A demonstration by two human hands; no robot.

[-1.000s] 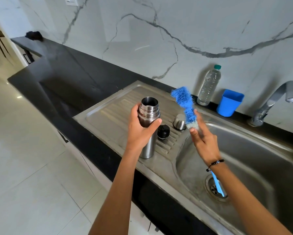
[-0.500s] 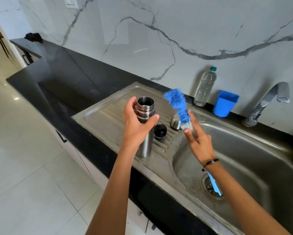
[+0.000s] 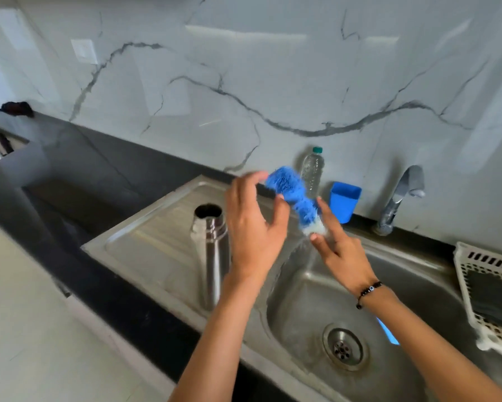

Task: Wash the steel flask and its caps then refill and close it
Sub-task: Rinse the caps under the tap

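Note:
The steel flask point(image 3: 212, 250) stands upright and uncapped on the sink's drainboard point(image 3: 151, 245). My left hand point(image 3: 252, 227) is off the flask, raised just right of it with fingers spread, next to the blue bristles of a bottle brush point(image 3: 290, 192). My right hand point(image 3: 339, 253) grips the brush by its stem, bristle head pointing up; the blue handle end point(image 3: 387, 333) sticks out below my wrist over the basin. The flask's caps are hidden behind my left hand.
A clear water bottle point(image 3: 312, 166) and a blue cup point(image 3: 344, 203) stand against the marble wall. The tap point(image 3: 400, 195) is at the back right of the basin point(image 3: 418, 300). A white rack point(image 3: 490, 300) sits at the right edge. Black counter stretches left.
My left hand let go of the flask and rose toward the brush head. The flask stays standing on the drainboard. The camera shifted right, showing the white rack.

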